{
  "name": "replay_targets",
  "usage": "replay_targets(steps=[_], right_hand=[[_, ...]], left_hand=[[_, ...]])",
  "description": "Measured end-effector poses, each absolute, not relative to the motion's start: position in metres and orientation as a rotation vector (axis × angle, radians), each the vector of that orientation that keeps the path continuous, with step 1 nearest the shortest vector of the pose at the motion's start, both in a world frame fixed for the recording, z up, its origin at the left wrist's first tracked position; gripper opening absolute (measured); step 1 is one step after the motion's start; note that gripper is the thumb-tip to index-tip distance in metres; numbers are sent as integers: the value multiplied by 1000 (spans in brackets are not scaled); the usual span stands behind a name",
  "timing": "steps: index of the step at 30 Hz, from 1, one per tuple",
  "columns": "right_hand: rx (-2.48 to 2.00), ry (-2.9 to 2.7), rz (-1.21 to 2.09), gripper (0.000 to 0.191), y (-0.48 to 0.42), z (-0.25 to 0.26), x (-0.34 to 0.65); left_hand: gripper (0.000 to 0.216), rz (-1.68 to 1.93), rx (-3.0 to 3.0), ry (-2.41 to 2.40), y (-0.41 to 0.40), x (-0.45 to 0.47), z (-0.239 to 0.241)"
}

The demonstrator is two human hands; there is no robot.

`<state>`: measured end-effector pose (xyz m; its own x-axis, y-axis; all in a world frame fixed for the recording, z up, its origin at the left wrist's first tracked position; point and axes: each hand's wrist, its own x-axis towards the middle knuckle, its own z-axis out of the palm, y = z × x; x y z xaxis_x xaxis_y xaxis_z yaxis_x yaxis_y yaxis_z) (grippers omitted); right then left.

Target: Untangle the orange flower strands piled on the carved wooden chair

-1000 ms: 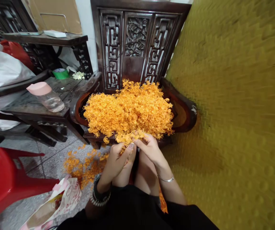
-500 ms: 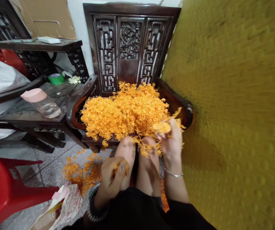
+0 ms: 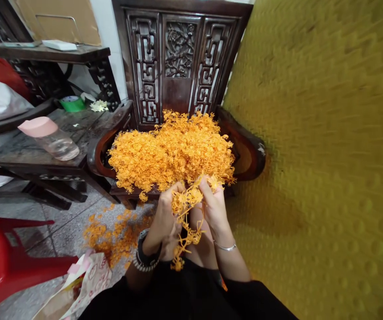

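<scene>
I have two hands at work on one strand of orange flowers. My left hand is curled nearly closed, with the thumb and fingers gripping the strand near its top. My right hand is also closed, pinching the bunched top end from the other side. The two hands almost touch, with only the flowers between them.

I hold the strand in the air just in front of the front edge of the chair seat, above my knees. Its long axis runs from the seat edge back toward me. The thick upper end sits at my fingertips and the thin loose end hangs down to my lap, with a slight kink halfway.

One pile of the same orange flowers covers the seat from arm to arm. It reaches the carved back and spills to the front edge, just beyond my fingers. I cannot count the flowers in it. Loose orange scraps lie on the floor by the chair's front left leg.

My left wrist has one dark band and my right wrist has one thin bangle.

One side table stands at the chair's left arm. One jar with a pink lid lies tilted near the table's front edge, and one green roll sits at its far edge. One red stool and one paper bag are on the floor to my left. A blurred yellow surface rises on my right.
</scene>
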<state>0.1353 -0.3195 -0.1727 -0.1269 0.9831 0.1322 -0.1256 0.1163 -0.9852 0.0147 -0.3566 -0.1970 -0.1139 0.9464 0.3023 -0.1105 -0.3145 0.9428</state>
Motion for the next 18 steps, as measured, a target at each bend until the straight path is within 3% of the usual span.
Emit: replay_targets(steps=[5, 11, 18], right_hand=[[-911, -1030, 1265, 40, -318, -160, 126], [-821, -875, 1408, 45, -319, -144, 130], [-817, -812, 1265, 41, -308, -125, 133]], left_hand=[[40, 1342, 1596, 1115, -361, 12, -189], [35, 1315, 1682, 1128, -378, 24, -183], [36, 1440, 1741, 1260, -401, 19, -176]])
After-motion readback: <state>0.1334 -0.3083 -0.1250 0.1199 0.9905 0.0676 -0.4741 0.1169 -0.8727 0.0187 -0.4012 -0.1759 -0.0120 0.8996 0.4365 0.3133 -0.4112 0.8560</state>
